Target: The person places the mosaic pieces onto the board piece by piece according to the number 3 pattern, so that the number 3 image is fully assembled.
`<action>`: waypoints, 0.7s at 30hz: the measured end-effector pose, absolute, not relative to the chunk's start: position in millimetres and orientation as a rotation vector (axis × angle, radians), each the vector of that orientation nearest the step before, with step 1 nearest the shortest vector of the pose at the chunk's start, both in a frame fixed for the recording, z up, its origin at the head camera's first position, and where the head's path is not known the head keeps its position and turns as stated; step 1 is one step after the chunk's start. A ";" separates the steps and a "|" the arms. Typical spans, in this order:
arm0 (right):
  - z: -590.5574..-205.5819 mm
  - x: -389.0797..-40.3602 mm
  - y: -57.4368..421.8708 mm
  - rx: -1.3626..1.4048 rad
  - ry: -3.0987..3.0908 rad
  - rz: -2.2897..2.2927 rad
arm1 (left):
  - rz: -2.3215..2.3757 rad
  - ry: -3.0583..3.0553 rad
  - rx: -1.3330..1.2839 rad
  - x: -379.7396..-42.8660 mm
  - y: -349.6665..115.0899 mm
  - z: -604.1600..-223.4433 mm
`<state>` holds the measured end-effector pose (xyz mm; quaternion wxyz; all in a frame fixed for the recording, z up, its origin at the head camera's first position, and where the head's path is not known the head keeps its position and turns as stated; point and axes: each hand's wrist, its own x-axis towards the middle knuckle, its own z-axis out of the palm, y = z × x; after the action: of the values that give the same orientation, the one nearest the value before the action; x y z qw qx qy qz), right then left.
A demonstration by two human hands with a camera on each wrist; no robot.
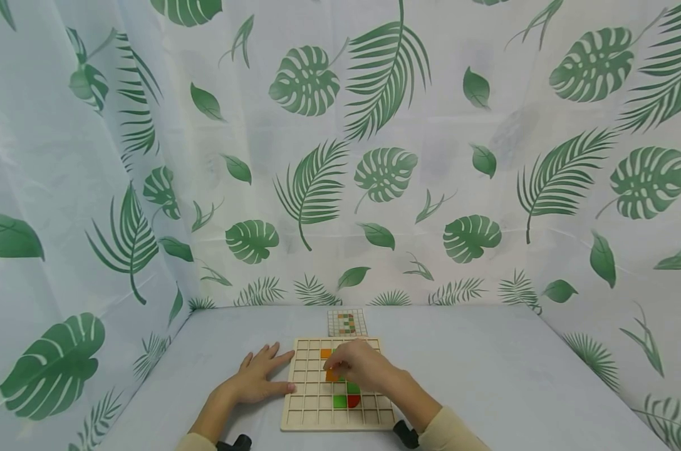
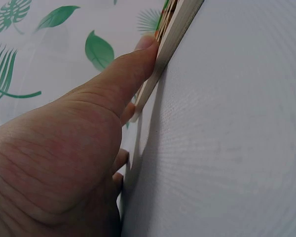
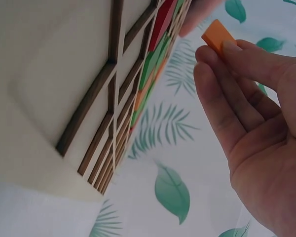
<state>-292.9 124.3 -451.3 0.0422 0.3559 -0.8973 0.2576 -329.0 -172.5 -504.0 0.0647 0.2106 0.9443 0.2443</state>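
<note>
A wooden grid board (image 1: 340, 428) lies on the table before me. My right hand (image 1: 365, 366) is over it, pinching a small orange tile (image 3: 218, 35) between thumb and fingertips, raised off the board in the right wrist view. In the grid's cells sit a red rounded tile (image 1: 354, 401), green tiles (image 1: 340, 401) and an orange tile (image 1: 326, 353); the hand covers part of the middle cells in the head view. My left hand (image 1: 259, 379) rests at the board's left side with fingers spread, its thumb (image 2: 133, 66) against the wooden edge.
Just behind the board lies a small card (image 1: 332, 323) printed with a grid and coloured cells. White cloth (image 1: 464, 369) covers the table. A leaf-patterned curtain (image 1: 408, 250) hangs along the back and both sides.
</note>
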 end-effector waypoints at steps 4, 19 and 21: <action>-450.0 -290.0 120.3 1.142 -2.751 0.809 | 0.745 2.845 0.627 -329.1 -172.7 -503.5; -454.6 -284.4 109.0 1.205 -2.834 0.800 | 0.742 2.841 0.630 -331.8 -173.2 -505.9; -455.4 -284.4 108.3 1.223 -2.834 0.784 | 0.746 2.841 0.629 -331.1 -173.0 -505.5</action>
<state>-284.4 108.3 -455.4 -0.0217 0.3838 -0.8898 0.2460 -331.1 -173.0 -505.5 0.0689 0.2090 0.9435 0.2476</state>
